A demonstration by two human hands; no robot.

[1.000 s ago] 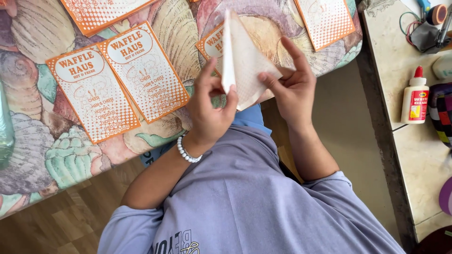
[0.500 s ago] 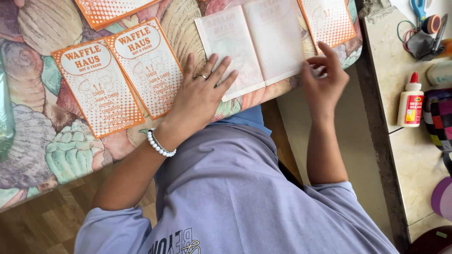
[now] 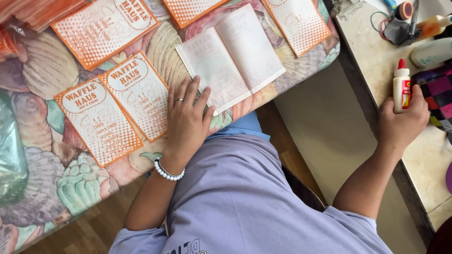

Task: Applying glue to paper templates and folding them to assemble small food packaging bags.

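My right fingers (image 3: pixel 400 106) wrap the glue bottle (image 3: pixel 401 87) at 3 o'clock on the side tabletop (image 3: pixel 376 51); left fingers (image 3: pixel 186 96) lie flat, pinning the opened sheet (image 3: pixel 233 56) at 12. Gluing step, I judge: next needs the bottle carried over.

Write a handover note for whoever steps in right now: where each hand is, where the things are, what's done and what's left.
Left hand: flat on the table, pinning the near edge of the opened, blank-side-up folded card.
Right hand: gripping the white glue bottle, upright on the side counter.
Done: card laid open; two printed orange cards lie beside the left hand.
Left: no glue visible on the open card, and the bottle's red cap is on.
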